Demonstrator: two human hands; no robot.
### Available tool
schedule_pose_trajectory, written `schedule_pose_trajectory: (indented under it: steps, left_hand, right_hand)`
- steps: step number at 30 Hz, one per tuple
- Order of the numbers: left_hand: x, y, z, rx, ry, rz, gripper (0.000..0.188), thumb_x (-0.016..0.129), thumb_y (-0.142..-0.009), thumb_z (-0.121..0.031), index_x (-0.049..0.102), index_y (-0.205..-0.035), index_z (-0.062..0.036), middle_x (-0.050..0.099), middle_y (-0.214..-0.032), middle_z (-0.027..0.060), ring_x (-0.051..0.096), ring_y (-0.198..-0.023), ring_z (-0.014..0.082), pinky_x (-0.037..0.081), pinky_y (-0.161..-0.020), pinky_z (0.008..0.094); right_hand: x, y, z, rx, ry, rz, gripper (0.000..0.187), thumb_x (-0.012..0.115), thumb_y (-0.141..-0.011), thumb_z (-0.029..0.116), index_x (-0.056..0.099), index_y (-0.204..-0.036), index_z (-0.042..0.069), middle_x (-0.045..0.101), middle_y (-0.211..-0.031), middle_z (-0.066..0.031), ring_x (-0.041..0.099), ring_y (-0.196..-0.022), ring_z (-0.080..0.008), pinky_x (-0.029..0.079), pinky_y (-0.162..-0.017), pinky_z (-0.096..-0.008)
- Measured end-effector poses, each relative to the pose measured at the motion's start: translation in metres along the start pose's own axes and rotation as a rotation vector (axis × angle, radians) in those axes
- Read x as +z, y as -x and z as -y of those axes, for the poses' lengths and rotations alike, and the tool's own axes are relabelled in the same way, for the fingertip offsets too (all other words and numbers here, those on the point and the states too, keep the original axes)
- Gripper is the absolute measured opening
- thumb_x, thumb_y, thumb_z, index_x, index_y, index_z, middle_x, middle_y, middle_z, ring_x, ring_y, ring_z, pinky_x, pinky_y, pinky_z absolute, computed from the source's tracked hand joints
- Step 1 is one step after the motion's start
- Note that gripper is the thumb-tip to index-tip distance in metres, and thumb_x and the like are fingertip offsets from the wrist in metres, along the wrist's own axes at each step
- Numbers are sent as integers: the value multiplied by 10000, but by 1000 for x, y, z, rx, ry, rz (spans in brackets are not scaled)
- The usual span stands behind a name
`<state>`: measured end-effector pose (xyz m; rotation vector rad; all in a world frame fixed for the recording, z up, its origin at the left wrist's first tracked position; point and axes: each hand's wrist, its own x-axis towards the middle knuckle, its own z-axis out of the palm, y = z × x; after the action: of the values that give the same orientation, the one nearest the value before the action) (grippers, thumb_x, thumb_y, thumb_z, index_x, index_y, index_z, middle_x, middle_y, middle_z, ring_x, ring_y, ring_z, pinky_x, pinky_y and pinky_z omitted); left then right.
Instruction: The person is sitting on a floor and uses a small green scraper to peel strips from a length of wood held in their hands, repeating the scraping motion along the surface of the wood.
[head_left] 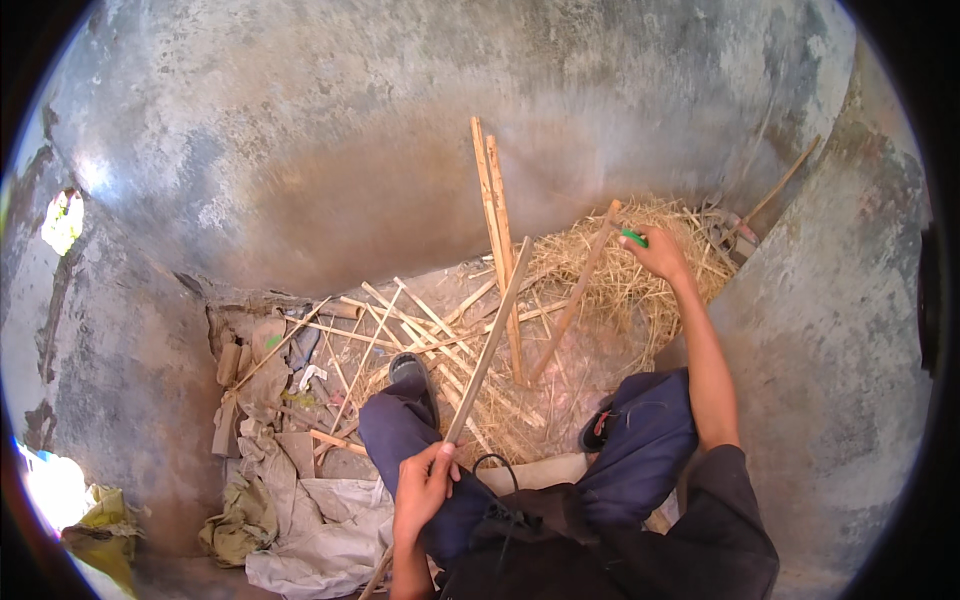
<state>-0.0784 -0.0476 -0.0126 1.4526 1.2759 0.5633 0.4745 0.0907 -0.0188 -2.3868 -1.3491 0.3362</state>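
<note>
My left hand (425, 483) is wrapped round a long, flat bamboo strip (490, 345) near my left thigh. The strip slants up and away from me, its far end in front of two pale strips. Out to the right, my right hand (658, 252) is closed on a small tool with a green handle (633, 238); its working end is too small to make out. Close to that tool stands the top of another brownish strip (575, 292), which slopes down to the floor between my feet. Whether the tool touches it I cannot tell.
Two tall pale strips (493, 215) lean on the grey wall (350, 130). A heap of fine shavings (640, 285) lies right. Cut strips (440, 335) litter the floor, centre left. A whitish sack (320, 535) and bamboo pieces (228, 420) lie left. Another wall (830, 330) is close on the right.
</note>
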Motion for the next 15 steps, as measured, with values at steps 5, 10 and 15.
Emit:
schedule_pose_trajectory:
  steps: [5,10,15]
  left_hand:
    - [-11,-16,-17,185,-383,-157,325,596,-1162,-254,808,-1235,-19,712,-730,91,667,-577,164,514,-576,359]
    - [-10,-31,-43,391,-754,-254,236,710,-1068,-258,812,-1191,-83,775,-877,139,742,-834,371,555,-748,488]
    - [-24,-51,-67,540,-977,-209,227,735,-1040,-286,834,-1163,-123,792,-906,117,742,-908,344,519,-917,488]
  right_hand:
    - [-11,47,53,-410,-398,-144,473,774,-1016,530,841,-1219,108,748,-878,-60,655,-747,-163,529,-696,-377]
    - [4,86,95,-704,-537,148,461,832,-971,499,850,-1225,115,799,-998,-78,698,-800,-197,565,-744,-403]
    - [29,114,116,-821,-318,665,431,838,-986,428,834,-1206,57,788,-907,-101,702,-795,-222,556,-749,-400]
